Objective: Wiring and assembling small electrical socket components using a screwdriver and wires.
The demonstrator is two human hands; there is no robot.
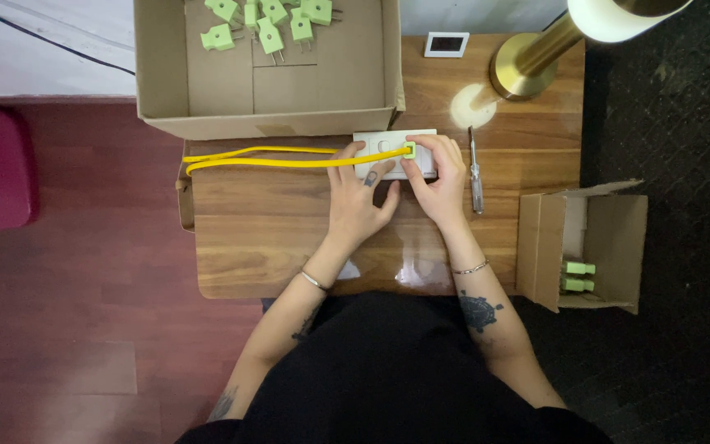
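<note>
Table [289, 238]: wooden top, carrying all items below; a person sits at its near edge.
Large box [166, 82]: open cardboard tray at the far left, holding loose green plugs [269, 25].
Small box [610, 238]: cardboard, tipped on its side off the table's right edge; two green pieces [577, 275] lie inside.
Lamp [536, 57]: brass base at the far right corner, well apart from the work.
Yellow cable [273, 156]: doubled loop running from the table's left edge to the socket.
White socket block [396, 154]: flat at the table's far centre, just below the large box.
Left hand [359, 197]: fingers spread and pressed flat on the block, steadying it; gripping nothing.
Right hand [441, 177]: fingertips pinched around the green plug head.
Screwdriver [476, 177]: lies untouched just beside the right hand.
Green plug head [409, 150]: seated on the block at the cable's end.
Handling advice: in my judgement, keep the block pinned flat and press the plug squarely, without side load from the cable.
</note>
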